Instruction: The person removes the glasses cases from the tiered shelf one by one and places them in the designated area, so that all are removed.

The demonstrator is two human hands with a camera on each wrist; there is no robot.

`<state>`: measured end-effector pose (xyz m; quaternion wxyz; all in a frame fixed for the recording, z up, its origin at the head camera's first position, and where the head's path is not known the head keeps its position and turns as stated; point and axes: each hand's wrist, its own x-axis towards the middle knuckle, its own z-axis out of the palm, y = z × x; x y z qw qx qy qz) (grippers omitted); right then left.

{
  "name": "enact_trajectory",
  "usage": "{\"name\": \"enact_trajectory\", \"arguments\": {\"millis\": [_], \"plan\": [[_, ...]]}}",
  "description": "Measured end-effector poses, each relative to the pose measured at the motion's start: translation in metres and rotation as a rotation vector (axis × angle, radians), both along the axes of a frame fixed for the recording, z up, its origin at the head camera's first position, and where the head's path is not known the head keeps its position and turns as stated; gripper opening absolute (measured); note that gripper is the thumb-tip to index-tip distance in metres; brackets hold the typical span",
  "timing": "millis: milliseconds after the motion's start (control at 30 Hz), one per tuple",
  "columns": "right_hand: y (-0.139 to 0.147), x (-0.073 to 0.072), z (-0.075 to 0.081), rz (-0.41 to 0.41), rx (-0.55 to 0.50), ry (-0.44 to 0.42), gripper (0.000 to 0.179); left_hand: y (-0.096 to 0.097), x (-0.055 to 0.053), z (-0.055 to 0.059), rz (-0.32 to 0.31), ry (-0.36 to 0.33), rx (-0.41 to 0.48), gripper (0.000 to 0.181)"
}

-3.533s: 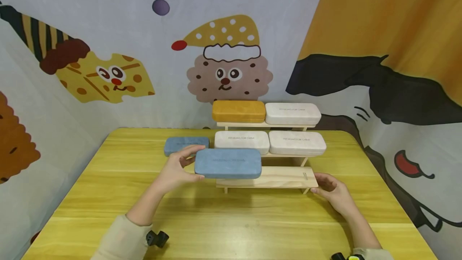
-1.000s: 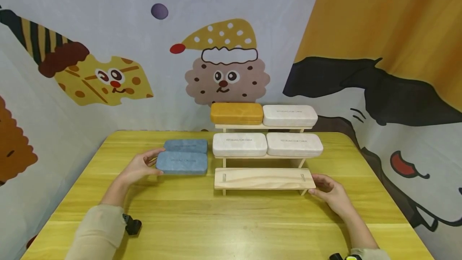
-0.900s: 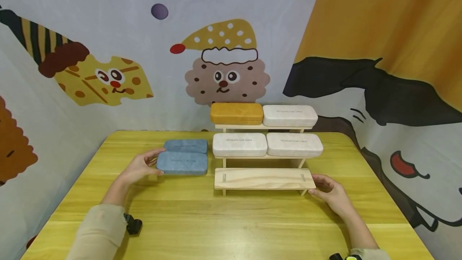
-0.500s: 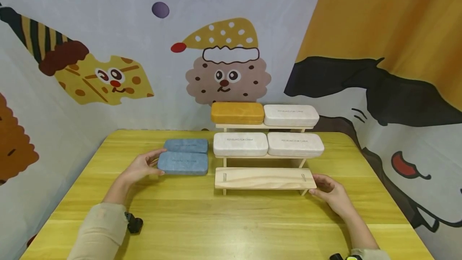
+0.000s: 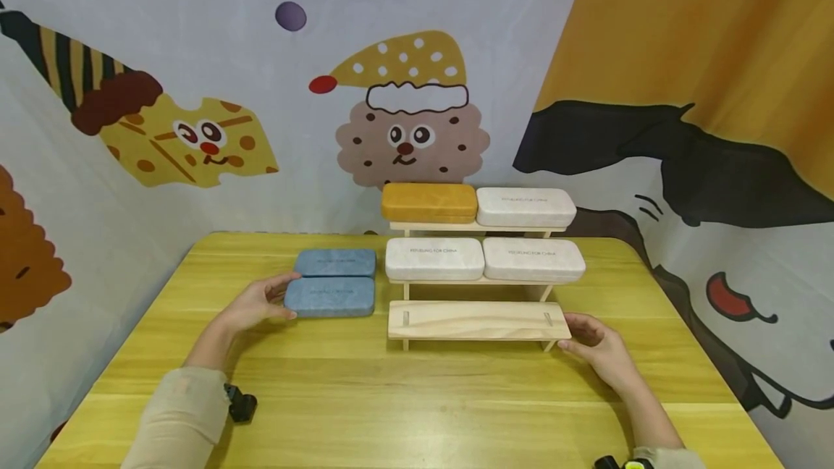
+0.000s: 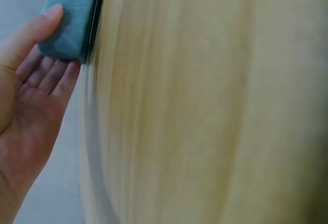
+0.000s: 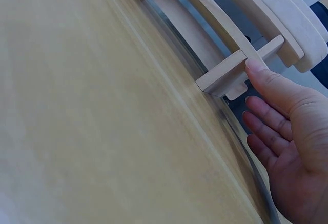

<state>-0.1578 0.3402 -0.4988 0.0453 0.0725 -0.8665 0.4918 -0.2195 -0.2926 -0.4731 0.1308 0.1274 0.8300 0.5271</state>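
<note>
Two blue glasses cases lie on the table left of a three-tier wooden display stand (image 5: 478,319). In the head view my left hand (image 5: 257,302) grips the left end of the nearer blue glasses case (image 5: 331,297). The left wrist view shows its thumb on the case's face and the fingers at its end. Just behind lies the farther blue glasses case (image 5: 335,262). My right hand (image 5: 602,346) holds the right end of the bare bottom shelf, and in the right wrist view its thumb (image 7: 279,88) presses the shelf's end.
On the middle tier sit two white glasses cases, a left one (image 5: 434,259) and a right one (image 5: 534,259). The top tier bears a yellow case (image 5: 428,203) and another white case (image 5: 526,207). A cartoon-printed cloth (image 5: 215,35) hangs behind the table (image 5: 391,404).
From in front of the stand, my left hand has carried the blue glasses case left and down, in front of the other blue one. My right hand has stayed at the shelf's end.
</note>
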Motion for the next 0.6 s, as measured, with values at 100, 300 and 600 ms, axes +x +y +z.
{"name": "enact_trajectory", "arguments": {"millis": [100,300,600], "plan": [[-0.0001,-0.0003,0.0005,0.001,-0.001,0.001,0.050,-0.0004,0.0007,0.0004,-0.007,-0.009,-0.018,0.081],[-0.0004,0.0003,0.0006,0.005,-0.008,0.006,0.049,0.0001,0.0023,0.0001,-0.012,0.009,-0.050,0.081],[-0.0006,0.0005,0.0004,0.014,-0.015,0.017,0.048,0.0023,0.0048,0.0002,-0.015,0.034,-0.077,0.079]]}}
